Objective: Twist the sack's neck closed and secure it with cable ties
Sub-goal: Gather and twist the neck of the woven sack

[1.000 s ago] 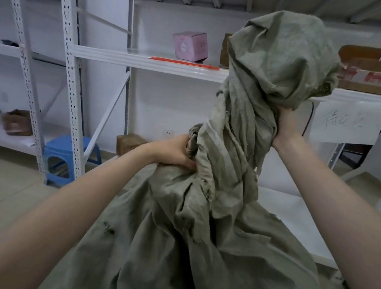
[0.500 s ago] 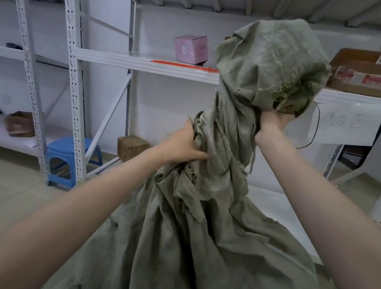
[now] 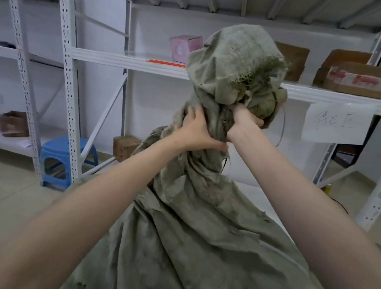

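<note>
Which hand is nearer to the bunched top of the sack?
Right. The right hand grips the base of the bunched top; the left hand holds the twisted neck lower down, beside the right wrist.

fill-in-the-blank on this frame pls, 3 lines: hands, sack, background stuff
1. The right hand holds the sack ____ the left hand.
2. The stool on the floor is ____ in colour.
3. The pink box sits on a ____.

Missing words: above; blue; shelf
</note>
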